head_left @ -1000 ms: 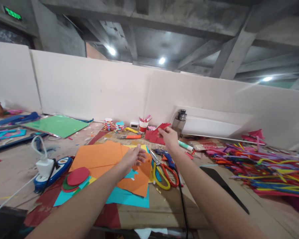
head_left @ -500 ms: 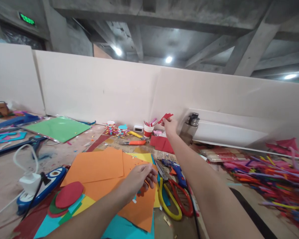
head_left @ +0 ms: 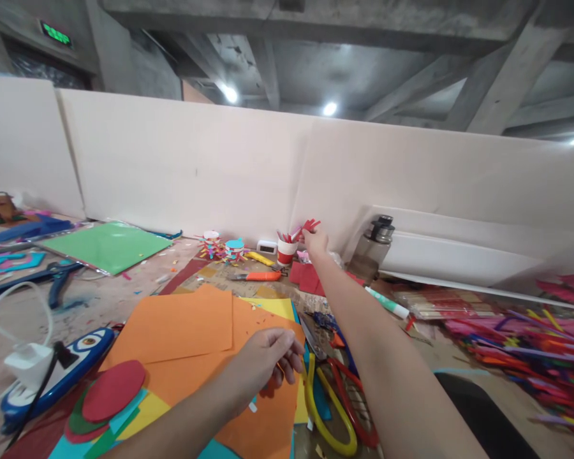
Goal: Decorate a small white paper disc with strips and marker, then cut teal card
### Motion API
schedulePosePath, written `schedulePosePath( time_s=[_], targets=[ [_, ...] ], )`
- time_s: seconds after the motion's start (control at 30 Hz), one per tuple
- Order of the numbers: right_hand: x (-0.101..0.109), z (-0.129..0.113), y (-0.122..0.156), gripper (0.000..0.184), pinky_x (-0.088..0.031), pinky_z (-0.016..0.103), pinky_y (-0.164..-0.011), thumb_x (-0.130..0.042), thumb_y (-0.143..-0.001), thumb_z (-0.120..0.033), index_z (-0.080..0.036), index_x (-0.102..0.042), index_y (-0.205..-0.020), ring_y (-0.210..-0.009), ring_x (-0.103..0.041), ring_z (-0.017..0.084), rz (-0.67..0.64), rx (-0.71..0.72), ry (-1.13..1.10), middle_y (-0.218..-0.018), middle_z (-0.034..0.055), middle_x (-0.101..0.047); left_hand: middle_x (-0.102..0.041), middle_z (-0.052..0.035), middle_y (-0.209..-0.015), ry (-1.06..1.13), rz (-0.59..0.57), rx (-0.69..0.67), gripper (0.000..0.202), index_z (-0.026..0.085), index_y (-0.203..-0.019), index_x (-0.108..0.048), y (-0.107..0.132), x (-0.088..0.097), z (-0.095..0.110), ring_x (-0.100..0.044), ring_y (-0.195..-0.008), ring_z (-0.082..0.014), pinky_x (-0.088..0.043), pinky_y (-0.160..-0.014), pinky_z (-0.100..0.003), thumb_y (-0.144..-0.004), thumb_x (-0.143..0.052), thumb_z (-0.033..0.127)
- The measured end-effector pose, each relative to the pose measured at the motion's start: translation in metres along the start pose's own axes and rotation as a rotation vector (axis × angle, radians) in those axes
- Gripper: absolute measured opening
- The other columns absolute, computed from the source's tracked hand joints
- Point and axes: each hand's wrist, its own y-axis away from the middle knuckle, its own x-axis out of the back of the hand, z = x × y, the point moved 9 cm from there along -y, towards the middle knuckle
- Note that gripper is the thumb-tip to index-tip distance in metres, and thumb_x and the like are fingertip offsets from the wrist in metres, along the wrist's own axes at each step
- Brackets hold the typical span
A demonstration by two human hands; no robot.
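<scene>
Right hand [head_left: 316, 244], red scrap [head_left: 309, 225], nearer cup [head_left: 285, 251]

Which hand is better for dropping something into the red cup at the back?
Probably right. The right hand is stretched out beside the cup, pinching red paper. The left hand is much nearer the person, gripping the orange paper.

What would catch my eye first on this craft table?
The right hand reaches toward the white wall, pinching a red paper scrap by a red-and-white cup. Nearer, the left hand rests on orange paper sheets, and a heap of pipe cleaners lies at far right.
</scene>
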Motion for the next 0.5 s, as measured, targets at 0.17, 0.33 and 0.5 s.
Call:
schedulePosePath(
  time_s=[0.17,0.33,0.5],
  targets=[
    [-0.008,-0.001,0.002,0.029,-0.055,0.036,-0.080,-0.058,-0.091,-0.032,-0.013,-0.060,-0.112,-0.092,-0.064,0.017,-0.054,-0.054,0.056,-0.108,0.0079,-0.064,-0.061,-0.0055,-0.072,-0.016,-0.004,0.022,0.056,0.014,-0.085,-0.059,-0.001,0.000,-0.002,-0.050,-0.050,-0.0088,-0.031,-0.039,-0.020,-0.074,-0.052,0.068],
    [-0.003,-0.004,0.008,0.008,-0.051,0.028,-0.075,-0.068,-0.080,-0.018,-0.012,-0.068,-0.084,-0.087,-0.066,0.018,-0.037,-0.009,0.168,-0.085,0.0068,-0.069,-0.061,-0.0056,-0.071,-0.023,-0.006,-0.008,0.055,0.014,-0.083,-0.058,-0.001,0.000,0.000,-0.052,-0.051,-0.0091,-0.033,-0.040,-0.020,-0.075,-0.052,0.068],
    [-0.012,0.001,0.010,0.031,-0.053,0.040,-0.086,-0.057,-0.091,-0.034,-0.017,-0.059,-0.117,-0.102,-0.061,0.020,-0.138,-0.003,0.206,-0.118,0.0086,-0.061,-0.060,-0.0047,-0.071,-0.055,-0.005,0.010,0.051,0.014,-0.083,-0.058,0.000,0.000,0.000,-0.049,-0.049,-0.0084,-0.033,-0.039,-0.020,-0.076,-0.052,0.064]
  ],
)
